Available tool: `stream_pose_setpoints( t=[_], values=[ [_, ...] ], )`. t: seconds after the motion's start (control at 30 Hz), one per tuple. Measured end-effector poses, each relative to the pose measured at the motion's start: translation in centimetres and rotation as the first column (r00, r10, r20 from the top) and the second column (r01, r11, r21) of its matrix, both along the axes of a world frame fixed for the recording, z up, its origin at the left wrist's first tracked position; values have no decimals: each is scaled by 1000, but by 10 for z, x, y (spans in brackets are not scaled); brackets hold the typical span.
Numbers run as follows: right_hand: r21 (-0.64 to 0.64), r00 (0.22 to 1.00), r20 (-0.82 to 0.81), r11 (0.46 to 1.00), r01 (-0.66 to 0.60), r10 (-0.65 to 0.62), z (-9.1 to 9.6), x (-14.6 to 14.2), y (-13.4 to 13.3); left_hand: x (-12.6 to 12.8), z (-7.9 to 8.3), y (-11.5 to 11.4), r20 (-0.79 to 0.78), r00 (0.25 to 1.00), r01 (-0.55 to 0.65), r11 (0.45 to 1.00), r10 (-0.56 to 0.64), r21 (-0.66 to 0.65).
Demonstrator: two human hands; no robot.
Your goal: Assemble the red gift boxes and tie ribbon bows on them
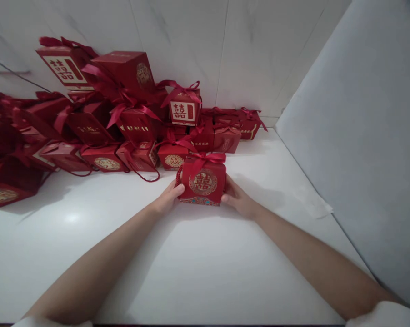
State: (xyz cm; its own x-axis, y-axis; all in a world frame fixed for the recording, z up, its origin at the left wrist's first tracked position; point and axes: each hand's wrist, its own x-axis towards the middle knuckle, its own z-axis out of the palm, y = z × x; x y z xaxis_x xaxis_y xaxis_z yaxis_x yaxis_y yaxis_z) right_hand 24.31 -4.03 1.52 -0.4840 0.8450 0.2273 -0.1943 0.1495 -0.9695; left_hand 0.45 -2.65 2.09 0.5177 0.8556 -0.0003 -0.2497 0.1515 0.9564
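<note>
Lining the white bench [191, 272], stacked red boxes [133, 127] stand behind the ribboned box [204, 184] that my left grip [169, 197] and right grip [241, 200] clasp by its sides. Pushed back, it could topple that uneven stack, I judge, or its cord handle [178, 176] could catch my fingers.

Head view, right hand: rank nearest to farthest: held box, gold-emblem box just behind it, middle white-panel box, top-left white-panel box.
From the right hand:
1. Held box: touching, on its left.
2. Gold-emblem box: left, just behind the held one.
3. Middle white-panel box: farther back-left, higher up.
4. Top-left white-panel box: far left, atop the pile.
</note>
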Motion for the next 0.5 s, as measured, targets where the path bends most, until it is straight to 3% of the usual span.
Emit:
stream_pose_setpoints(
  t=[0.07,0.5],
  values=[
    [-41,997,-11,997,-71,71,3,0,0,0,0,0,1,1000,12,1000,-12,7],
    [-43,997,-46,997,-62,60,-1,0,2,-1,-1,4,0,998,67,998,-67,-11]
  ],
)
